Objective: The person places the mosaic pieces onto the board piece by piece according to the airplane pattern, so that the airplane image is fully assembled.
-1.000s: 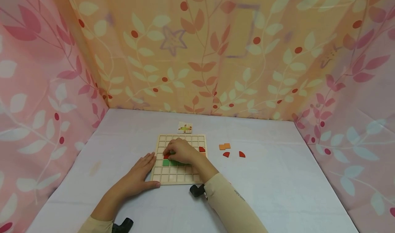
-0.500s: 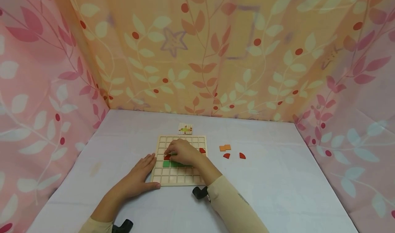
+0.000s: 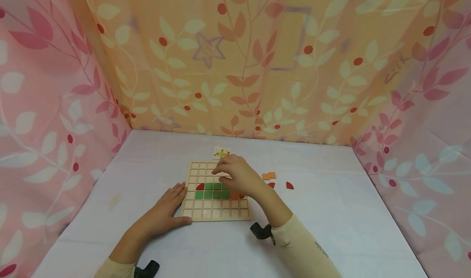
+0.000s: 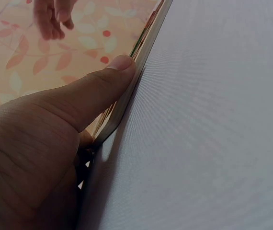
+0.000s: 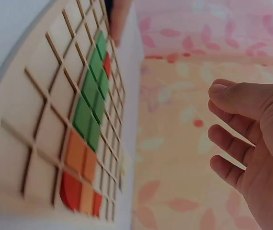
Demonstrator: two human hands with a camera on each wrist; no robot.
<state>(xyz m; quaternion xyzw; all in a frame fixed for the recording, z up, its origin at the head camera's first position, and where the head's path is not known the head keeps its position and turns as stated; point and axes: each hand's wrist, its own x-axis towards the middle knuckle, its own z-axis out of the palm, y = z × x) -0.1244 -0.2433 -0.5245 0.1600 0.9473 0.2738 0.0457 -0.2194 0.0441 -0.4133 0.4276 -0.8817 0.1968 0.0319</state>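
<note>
A wooden grid board (image 3: 216,215) lies on the table with coloured tiles in its cells. Two rows of green tiles (image 3: 208,194) run across its middle, and a red quarter-circle tile (image 3: 200,186) sits at the left end of the upper row. Orange tiles (image 5: 74,151) and red tiles (image 5: 69,190) fill cells at the right end. My left hand (image 3: 165,208) rests beside the board, fingertips at its left edge and thumb (image 4: 103,86) against its near edge. Above the board's right part, my right hand (image 3: 241,175) hovers with loosely bent fingers and holds nothing.
Right of the board lie two orange square tiles (image 3: 272,175) and two red quarter-circle tiles (image 3: 290,185), one partly hidden by the right wrist. A small pattern card (image 3: 222,152) lies behind the board. Flowered cloth (image 3: 257,65) hangs around the table.
My right hand has lifted off the red quarter-circle tile at the board's left and moved right, uncovering the green tiles. The left hand stays in place.
</note>
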